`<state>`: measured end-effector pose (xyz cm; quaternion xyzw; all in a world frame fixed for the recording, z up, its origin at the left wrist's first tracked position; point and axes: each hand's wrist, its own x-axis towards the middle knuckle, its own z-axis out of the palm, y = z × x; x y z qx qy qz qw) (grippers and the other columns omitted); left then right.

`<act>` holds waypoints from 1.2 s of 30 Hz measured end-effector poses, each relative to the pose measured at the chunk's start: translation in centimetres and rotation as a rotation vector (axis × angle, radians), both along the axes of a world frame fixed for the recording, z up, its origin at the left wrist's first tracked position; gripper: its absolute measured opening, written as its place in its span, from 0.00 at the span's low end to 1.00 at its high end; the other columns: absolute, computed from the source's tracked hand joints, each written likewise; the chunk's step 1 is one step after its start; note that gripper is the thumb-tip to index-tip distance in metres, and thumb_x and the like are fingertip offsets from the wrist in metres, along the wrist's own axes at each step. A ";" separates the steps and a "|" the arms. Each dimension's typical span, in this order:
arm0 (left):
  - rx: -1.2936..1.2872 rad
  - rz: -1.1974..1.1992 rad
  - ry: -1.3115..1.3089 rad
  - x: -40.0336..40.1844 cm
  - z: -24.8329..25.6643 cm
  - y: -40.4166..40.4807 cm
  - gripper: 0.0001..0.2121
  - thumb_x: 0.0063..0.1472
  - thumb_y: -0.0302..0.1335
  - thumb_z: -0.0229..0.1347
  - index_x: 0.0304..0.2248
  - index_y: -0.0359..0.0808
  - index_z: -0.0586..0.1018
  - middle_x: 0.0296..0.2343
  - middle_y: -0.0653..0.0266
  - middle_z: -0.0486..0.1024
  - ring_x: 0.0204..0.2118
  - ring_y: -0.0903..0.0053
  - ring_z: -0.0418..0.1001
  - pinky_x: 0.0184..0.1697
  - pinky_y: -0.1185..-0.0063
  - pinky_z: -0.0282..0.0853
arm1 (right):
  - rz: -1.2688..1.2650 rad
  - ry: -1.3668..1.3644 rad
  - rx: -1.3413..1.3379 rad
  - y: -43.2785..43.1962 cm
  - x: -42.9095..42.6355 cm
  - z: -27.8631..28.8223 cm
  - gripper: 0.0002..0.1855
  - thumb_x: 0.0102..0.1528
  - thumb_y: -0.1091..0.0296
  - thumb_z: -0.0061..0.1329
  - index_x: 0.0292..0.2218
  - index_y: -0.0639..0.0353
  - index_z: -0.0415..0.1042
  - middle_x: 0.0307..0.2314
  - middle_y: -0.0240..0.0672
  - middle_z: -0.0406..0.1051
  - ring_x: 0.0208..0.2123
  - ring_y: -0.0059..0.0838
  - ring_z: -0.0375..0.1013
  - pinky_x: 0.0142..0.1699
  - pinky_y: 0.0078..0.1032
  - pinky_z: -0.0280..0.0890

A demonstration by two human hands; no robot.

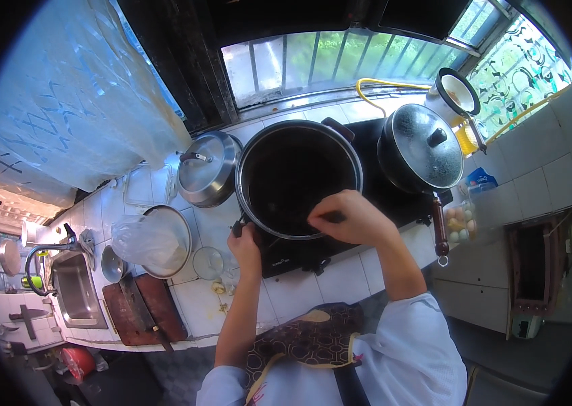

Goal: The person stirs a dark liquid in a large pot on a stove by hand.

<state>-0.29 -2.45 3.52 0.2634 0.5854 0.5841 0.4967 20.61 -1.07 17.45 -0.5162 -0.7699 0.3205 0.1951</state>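
A large, deep pot [241, 167] with a steel rim stands on the black gas stove [286, 261]; its inside is dark and I cannot make out what it holds. My left hand [245, 244] grips the pot's dark side handle [238, 228] at the near left. Over the near right part of the rim is my right hand [354, 218], its fingers bent and pinched together above the pot's opening. Whether something small is between those fingertips cannot be seen. On the right side of the stove sits a wok [390, 167] under a fogged glass lid [425, 144], its wooden handle pointing toward me.
Left of the pot stands a steel lidded pot [207, 175]. Nearby are a basin [184, 243] with a plastic bag [149, 238], a glass bowl [208, 263], and a cutting board [164, 304] bearing a cleaver [136, 302]. Eggs [461, 221] lie right of the wok handle. A sink [80, 289] is far left.
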 end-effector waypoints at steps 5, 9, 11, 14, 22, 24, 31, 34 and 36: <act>-0.025 0.016 0.050 0.4 0.6 0.2 0.08 0.48 0.27 0.48 0.15 0.36 0.66 0.10 0.71 0.61 0.12 0.85 0.56 0.15 0.84 0.48 | 0.099 0.154 0.193 2.7 -1.0 -3.3 0.07 0.48 0.72 0.48 0.31 0.61 0.73 0.28 0.37 0.72 0.29 0.32 0.71 0.36 0.23 0.66; -0.039 0.025 0.065 0.4 0.6 0.2 0.08 0.48 0.27 0.48 0.15 0.36 0.65 0.10 0.71 0.61 0.12 0.85 0.55 0.15 0.85 0.48 | -0.159 -0.160 0.371 4.1 0.6 -3.8 0.07 0.49 0.69 0.46 0.31 0.58 0.73 0.27 0.34 0.71 0.31 0.31 0.70 0.35 0.24 0.64; -0.046 0.033 0.063 0.4 0.6 0.1 0.08 0.48 0.27 0.49 0.15 0.36 0.66 0.10 0.71 0.61 0.12 0.85 0.56 0.15 0.85 0.48 | -0.235 -0.266 0.241 3.5 1.4 -2.4 0.07 0.49 0.69 0.47 0.30 0.57 0.73 0.26 0.33 0.71 0.29 0.30 0.70 0.34 0.25 0.64; -0.049 0.052 0.061 0.1 0.2 0.0 0.08 0.47 0.27 0.49 0.15 0.36 0.66 0.10 0.71 0.61 0.12 0.85 0.56 0.15 0.84 0.48 | -0.166 -0.344 0.160 1.6 1.6 -0.2 0.06 0.48 0.69 0.47 0.28 0.58 0.74 0.24 0.34 0.71 0.27 0.29 0.70 0.33 0.24 0.65; -0.029 0.008 0.041 0.3 0.6 0.0 0.08 0.48 0.27 0.48 0.16 0.36 0.66 0.10 0.70 0.61 0.13 0.84 0.57 0.17 0.85 0.50 | 0.086 0.094 0.157 2.8 -1.3 -3.1 0.07 0.47 0.67 0.47 0.29 0.59 0.74 0.26 0.36 0.72 0.29 0.32 0.70 0.37 0.26 0.63; -0.030 -0.006 0.083 0.2 0.6 0.1 0.08 0.48 0.27 0.48 0.16 0.36 0.66 0.10 0.69 0.62 0.13 0.83 0.57 0.17 0.84 0.50 | 0.039 -0.035 0.360 4.4 -1.3 -3.9 0.08 0.49 0.67 0.46 0.31 0.59 0.73 0.28 0.34 0.71 0.32 0.30 0.68 0.41 0.26 0.60; -0.044 0.033 0.034 0.0 0.1 0.0 0.09 0.49 0.26 0.49 0.16 0.32 0.68 0.11 0.69 0.64 0.13 0.84 0.58 0.16 0.85 0.51 | -0.073 -0.400 0.154 2.2 1.2 0.4 0.06 0.48 0.70 0.45 0.24 0.59 0.73 0.19 0.35 0.70 0.23 0.28 0.68 0.40 0.27 0.57; -0.033 0.027 0.023 0.2 0.6 -0.1 0.09 0.49 0.26 0.49 0.16 0.32 0.68 0.11 0.69 0.63 0.13 0.84 0.58 0.16 0.85 0.51 | 0.048 -0.144 0.064 0.9 1.1 0.1 0.06 0.47 0.70 0.47 0.24 0.60 0.74 0.19 0.36 0.71 0.21 0.29 0.69 0.40 0.27 0.58; -0.017 0.017 0.022 0.5 1.1 -0.1 0.09 0.49 0.26 0.49 0.16 0.32 0.68 0.10 0.69 0.63 0.12 0.84 0.58 0.16 0.85 0.50 | 0.139 0.118 -0.024 1.0 0.2 -1.4 0.06 0.46 0.68 0.49 0.27 0.59 0.75 0.22 0.35 0.72 0.24 0.28 0.70 0.44 0.26 0.56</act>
